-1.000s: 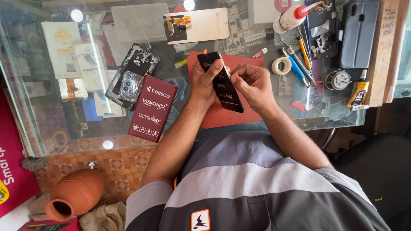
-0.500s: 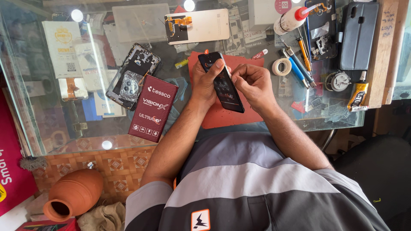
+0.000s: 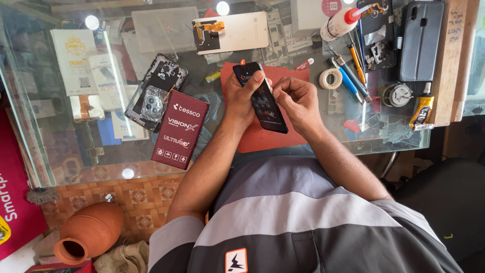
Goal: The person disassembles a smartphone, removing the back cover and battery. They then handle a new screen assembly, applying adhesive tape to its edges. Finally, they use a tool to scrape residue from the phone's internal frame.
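The black phone [image 3: 261,98] is still being gripped by the left hand [image 3: 242,96] above the red mat [image 3: 262,139]; its edge is being pinched by the closed right hand [image 3: 298,98], barely shifted.

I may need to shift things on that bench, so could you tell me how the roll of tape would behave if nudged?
The roll of tape lies flat on the glass table, so it would probably slide, not roll. It looks small and hollow, so likely light.

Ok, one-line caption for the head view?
Left hand grips a dark phone over a red mat while the right hand works its edge.
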